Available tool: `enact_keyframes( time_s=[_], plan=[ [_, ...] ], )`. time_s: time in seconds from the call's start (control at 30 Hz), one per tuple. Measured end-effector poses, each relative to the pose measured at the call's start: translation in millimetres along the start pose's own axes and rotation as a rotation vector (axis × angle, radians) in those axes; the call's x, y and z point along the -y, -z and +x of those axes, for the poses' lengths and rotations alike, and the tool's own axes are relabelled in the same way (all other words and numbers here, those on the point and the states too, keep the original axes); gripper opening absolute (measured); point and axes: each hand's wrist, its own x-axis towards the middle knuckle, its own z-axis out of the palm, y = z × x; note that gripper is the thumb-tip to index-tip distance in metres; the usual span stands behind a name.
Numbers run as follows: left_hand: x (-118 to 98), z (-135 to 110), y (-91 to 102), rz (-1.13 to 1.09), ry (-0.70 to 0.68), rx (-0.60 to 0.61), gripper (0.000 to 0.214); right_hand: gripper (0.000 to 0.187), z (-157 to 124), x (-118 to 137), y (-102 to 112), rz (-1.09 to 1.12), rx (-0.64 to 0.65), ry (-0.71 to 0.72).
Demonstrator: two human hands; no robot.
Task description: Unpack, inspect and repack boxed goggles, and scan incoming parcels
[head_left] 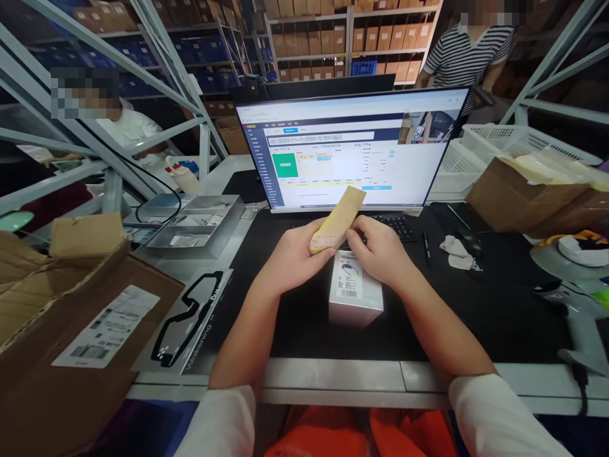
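Observation:
My left hand (292,254) grips the near end of a flat tan strip (339,219) that slants up toward the monitor. My right hand (378,249) is curled beside it, its fingertips on the strip's lower end above a small white box (354,292). The box has a barcode label on top and stands on the black desk mat (476,304) just below both hands.
A monitor (352,149) and keyboard (402,225) stand behind the hands. Grey metal trays (190,225) and cardboard boxes (71,330) lie to the left. An open carton (528,190), white baskets (518,143) and a barcode scanner (578,317) sit to the right. Two other people are at the back.

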Motion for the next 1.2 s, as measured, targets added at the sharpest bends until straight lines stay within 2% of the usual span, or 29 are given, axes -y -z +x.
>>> enact_keyframes(
  time_s=[0.47, 0.63, 0.83, 1.03, 1.2],
  plan=[
    [-15, -6, -7.3, 0.307, -0.067, 0.034, 0.044, 0.025, -3, 6, -4, -0.223, -0.078, 0.113],
    [-15, -5, -8.1, 0.262, -0.043, 0.012, 0.048, 0.026, -3, 4, -4, -0.227, -0.074, 0.134],
    [-11, -6, -4.8, 0.133, 0.031, -0.038, 0.05, 0.024, -2, 4, -5, -0.105, -0.061, 0.087],
    [-9, -5, -5.9, 0.088, 0.047, -0.103, 0.053, 0.014, -1, 0, -10, 0.11, -0.204, 0.042],
    [-10, -3, -7.3, 0.075, 0.079, -0.119, 0.053, 0.014, -1, 1, -12, 0.157, -0.236, 0.004]
  ],
)
